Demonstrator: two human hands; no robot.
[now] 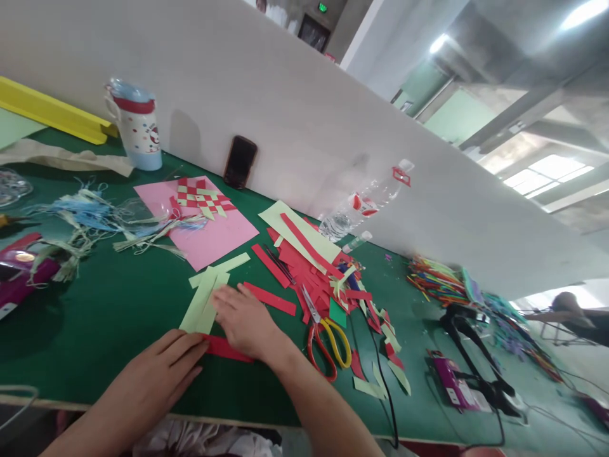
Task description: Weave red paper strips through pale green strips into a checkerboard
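Observation:
My left hand [164,368] lies flat on the green table [109,317], its fingertips on the near end of a red paper strip [228,350]. My right hand [245,320] rests over the same strip, fingers stretched out and touching light green paper strips [205,298] laid side by side. Another red strip [269,298] lies just beyond my right hand. Neither hand grips anything.
Scissors [326,346] with red and yellow handles lie right of my right hand beside a heap of red and green paper scraps [316,266]. A pink sheet [209,231] bears a woven red-green patch [202,198]. A mug [137,124], phone [240,161], tilted water bottle [361,206], tassels [95,222] and coloured sticks [435,279] sit further back.

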